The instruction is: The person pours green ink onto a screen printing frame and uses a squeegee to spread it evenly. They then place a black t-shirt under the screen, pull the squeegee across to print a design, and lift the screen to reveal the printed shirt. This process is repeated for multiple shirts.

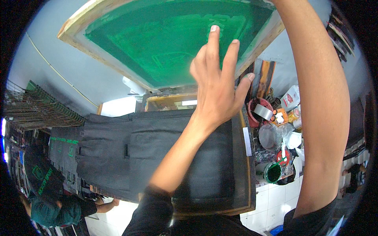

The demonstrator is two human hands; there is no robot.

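Observation:
A screen-printing frame with pale wooden edges and green mesh stands tilted up in front of me. My left hand is at the mesh, its index and middle fingers stretched toward a faint lettered mark and the thumb spread aside. Whether the fingertips touch the mesh I cannot tell. Under the raised frame, black fabric lies over a wood-edged board, with some creases at its left part. My right arm reaches up along the right side; its hand lies beyond the upper edge.
On the right, a cluttered stand holds a jar of green ink, a tape roll, a red bowl and several containers. Another person is at the lower left, beside black cloth with green prints. A wire rack stands left.

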